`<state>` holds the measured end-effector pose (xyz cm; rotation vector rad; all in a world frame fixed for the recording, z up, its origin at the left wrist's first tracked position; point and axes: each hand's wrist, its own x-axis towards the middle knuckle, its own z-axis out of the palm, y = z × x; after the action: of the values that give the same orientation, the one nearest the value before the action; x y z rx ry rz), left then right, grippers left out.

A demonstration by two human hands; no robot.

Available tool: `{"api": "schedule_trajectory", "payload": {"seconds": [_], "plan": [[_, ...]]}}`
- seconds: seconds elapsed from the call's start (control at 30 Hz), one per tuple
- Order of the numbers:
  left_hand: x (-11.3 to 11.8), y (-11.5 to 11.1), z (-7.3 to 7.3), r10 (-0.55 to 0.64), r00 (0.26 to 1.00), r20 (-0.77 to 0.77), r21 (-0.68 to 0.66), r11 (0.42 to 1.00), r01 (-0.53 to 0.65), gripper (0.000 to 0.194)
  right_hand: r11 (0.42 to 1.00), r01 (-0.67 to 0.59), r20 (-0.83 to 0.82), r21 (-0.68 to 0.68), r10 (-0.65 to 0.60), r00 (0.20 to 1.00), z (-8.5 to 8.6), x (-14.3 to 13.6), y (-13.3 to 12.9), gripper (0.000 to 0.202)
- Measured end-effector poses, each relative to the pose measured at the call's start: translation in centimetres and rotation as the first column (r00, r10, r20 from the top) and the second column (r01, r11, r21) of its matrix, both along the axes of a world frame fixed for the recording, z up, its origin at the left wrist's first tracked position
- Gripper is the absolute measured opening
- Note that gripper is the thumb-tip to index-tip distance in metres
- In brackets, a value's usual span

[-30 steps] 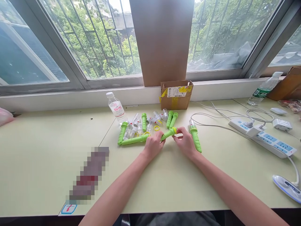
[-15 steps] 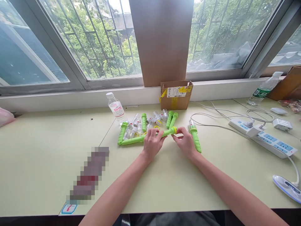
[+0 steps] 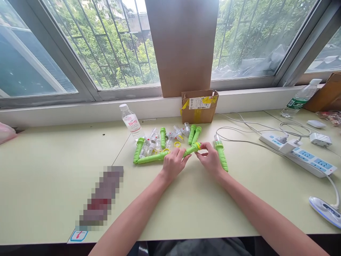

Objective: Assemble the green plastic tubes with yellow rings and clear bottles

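A green ribbed tube [image 3: 191, 150] lies between both hands, its wider end with a yellow ring pointing right. My left hand [image 3: 173, 161] is wrapped round its body. My right hand [image 3: 209, 158] pinches the yellow ring [image 3: 197, 146] at its end. Left of my left hand another green tube [image 3: 151, 158] lies on the table, touching an upright-lying one [image 3: 138, 151]. Behind are clear plastic caps [image 3: 146, 147], loose yellow rings [image 3: 177, 144] and more green tubes [image 3: 163, 138]. Beside my right hand lies a green tube with a clear top [image 3: 221, 154].
An open cardboard box [image 3: 197, 115] stands by the wall. Water bottles stand at the back left [image 3: 132, 122] and back right [image 3: 298, 101]. A power strip [image 3: 301, 154] with cables is on the right. A blurred dark object [image 3: 102, 195] lies at the left.
My left hand has shifted very slightly, and more of the loose yellow rings behind it shows. My right hand stays at the yellow ring.
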<state>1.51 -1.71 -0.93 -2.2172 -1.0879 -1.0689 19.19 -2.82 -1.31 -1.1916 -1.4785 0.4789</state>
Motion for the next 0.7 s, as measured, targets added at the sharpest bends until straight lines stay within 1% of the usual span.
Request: {"api": "schedule_trajectory", "payload": {"seconds": [0.2, 0.47, 0.57, 0.7], "plan": [[0.0, -0.01, -0.03, -0.022, 1.0, 0.007, -0.014, 1.0, 0.022, 0.023, 1.0, -0.028, -0.016, -0.005, 0.028, 0.999, -0.03, 0.07, 0.08, 0.022], [-0.15, 0.2, 0.01, -0.029, 0.999, 0.015, -0.015, 0.999, 0.029, 0.021, 1.0, -0.025, -0.018, -0.018, 0.024, 1.0, -0.11, -0.01, 0.02, 0.022], [-0.15, 0.25, -0.12, -0.014, 1.0, 0.002, -0.049, 0.999, 0.014, 0.022, 0.999, -0.026, -0.025, -0.021, 0.026, 0.999, -0.21, 0.03, 0.08, 0.022], [-0.25, 0.41, -0.33, -0.011, 1.0, -0.023, -0.137, 0.991, 0.008, 0.025, 0.998, -0.023, -0.046, -0.054, 0.021, 0.999, -0.33, 0.12, 0.18, 0.024]]}}
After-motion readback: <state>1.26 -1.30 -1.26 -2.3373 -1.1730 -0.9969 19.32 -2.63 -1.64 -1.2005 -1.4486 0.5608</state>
